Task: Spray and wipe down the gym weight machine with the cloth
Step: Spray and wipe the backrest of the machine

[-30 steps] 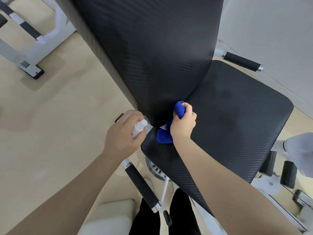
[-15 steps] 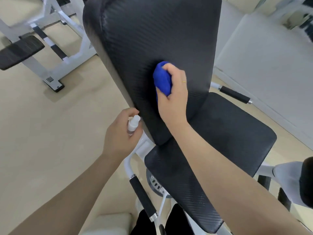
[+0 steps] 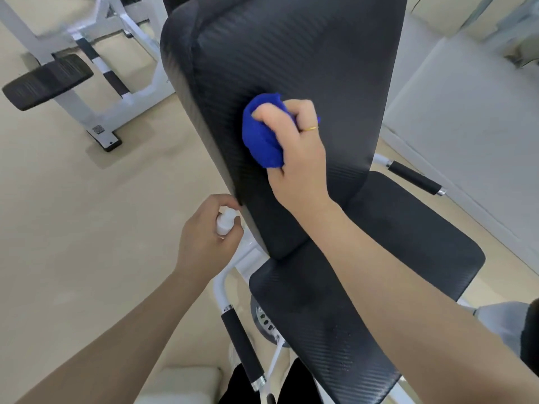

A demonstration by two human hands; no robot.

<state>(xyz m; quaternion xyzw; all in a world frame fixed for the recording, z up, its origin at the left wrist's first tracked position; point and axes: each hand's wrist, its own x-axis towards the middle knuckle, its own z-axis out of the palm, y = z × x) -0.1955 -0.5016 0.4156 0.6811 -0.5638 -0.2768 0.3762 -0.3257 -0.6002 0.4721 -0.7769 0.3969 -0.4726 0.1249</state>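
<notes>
My right hand (image 3: 294, 153) presses a bunched blue cloth (image 3: 261, 132) against the backrest (image 3: 291, 53); my left hand (image 3: 204, 243) grips the spray bottle (image 3: 225, 222). Droplets dot the seat pad (image 3: 379, 258), apparently not yet wiped.

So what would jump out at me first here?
The bright blue cloth, bunched in the right hand and pressed against the black backrest at the centre. Just below, the left hand grips a small white spray bottle beside the backrest's edge.
</notes>
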